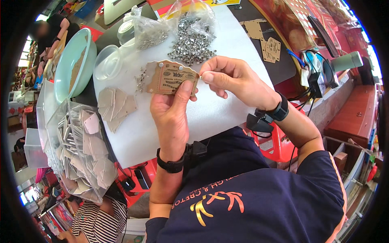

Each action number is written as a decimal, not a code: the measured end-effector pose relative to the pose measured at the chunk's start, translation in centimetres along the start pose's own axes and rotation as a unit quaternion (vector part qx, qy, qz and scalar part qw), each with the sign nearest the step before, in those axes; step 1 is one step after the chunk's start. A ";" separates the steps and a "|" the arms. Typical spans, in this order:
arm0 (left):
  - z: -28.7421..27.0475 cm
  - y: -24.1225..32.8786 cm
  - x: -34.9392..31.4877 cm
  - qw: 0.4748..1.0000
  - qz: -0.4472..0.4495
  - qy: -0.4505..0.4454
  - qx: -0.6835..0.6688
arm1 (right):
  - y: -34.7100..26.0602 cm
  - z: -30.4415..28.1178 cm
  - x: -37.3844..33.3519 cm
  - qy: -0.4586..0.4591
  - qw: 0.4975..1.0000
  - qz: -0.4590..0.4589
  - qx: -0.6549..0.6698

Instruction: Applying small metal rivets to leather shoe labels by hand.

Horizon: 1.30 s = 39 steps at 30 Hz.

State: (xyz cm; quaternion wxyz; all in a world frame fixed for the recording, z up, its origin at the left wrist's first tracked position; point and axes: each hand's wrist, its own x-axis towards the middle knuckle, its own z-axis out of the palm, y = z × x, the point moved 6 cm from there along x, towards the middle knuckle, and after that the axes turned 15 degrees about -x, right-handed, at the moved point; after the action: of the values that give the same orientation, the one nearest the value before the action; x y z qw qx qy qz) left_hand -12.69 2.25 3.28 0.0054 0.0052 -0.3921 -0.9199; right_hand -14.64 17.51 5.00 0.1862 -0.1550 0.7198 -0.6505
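Observation:
My left hand point(173, 115) grips a brown printed board plaque point(172, 76) with a wavy top edge, thumb across its front. Small round silver discs sit near its upper corners. At the plaque's right edge my right hand point(231, 79) is closed in a pinch, with a tiny silver disc point(200, 77) at the fingertips. Beyond the hands lies a heap of small shiny metal discs point(189, 46), spilling from a clear plastic bag point(200, 24). A few more loose discs point(140, 80) lie left of the plaque. Several grey-backed board pieces point(115, 106) are stacked at the left.
The white foam-like work surface point(219, 111) has a clear round tub point(108, 62) on it. At left are a pale green basin point(75, 65) and a clear bin point(83, 150) full of board pieces. Brown plaques point(270, 49) lie at the far right. Other people are nearby at left.

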 end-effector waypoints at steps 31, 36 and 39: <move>0.8 -0.9 -0.2 0.997 0.041 -0.004 0.060 | -0.5 1.2 -0.9 0.231 0.940 -0.125 -0.219; 0.2 -1.1 -0.2 0.997 0.042 -0.002 0.064 | 0.3 1.3 -1.2 0.253 0.938 -0.121 -0.204; 0.4 -0.8 0.0 0.997 0.043 0.006 0.068 | 0.9 1.3 -1.0 0.253 0.936 -0.120 -0.214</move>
State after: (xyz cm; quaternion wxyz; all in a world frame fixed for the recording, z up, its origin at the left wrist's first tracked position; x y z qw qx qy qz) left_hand -12.68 3.14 3.00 0.0469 -0.0060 -0.4539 -0.8898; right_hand -13.15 16.96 4.10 -0.1187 -0.1065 0.8414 -0.5163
